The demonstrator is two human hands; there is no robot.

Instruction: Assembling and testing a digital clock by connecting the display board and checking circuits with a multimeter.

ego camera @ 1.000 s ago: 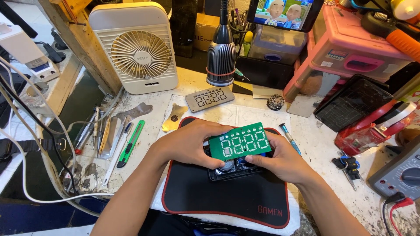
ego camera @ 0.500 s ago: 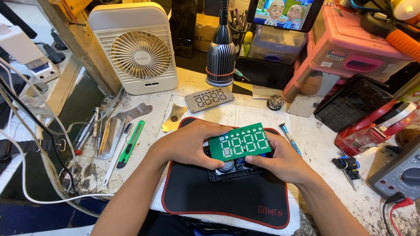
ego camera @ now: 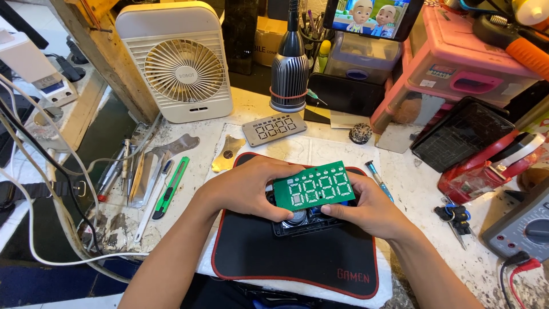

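Hands meet over a black mat (ego camera: 297, 260) on a cluttered surface (ego camera: 412, 171). Left hand (ego camera: 249, 189) and right hand (ego camera: 372, 209) grip a green board (ego camera: 314, 186) of digit segments by its ends, fingers clenched around it, just above a black casing (ego camera: 306, 222) on the mat. Behind stand a white fan (ego camera: 177, 63), a grey display cover (ego camera: 273, 129) and a pink box (ego camera: 457, 68).

Two hands (ego camera: 246, 189); one green circuit board (ego camera: 314, 187); one fan (ego camera: 182, 63); one multimeter (ego camera: 523, 232)
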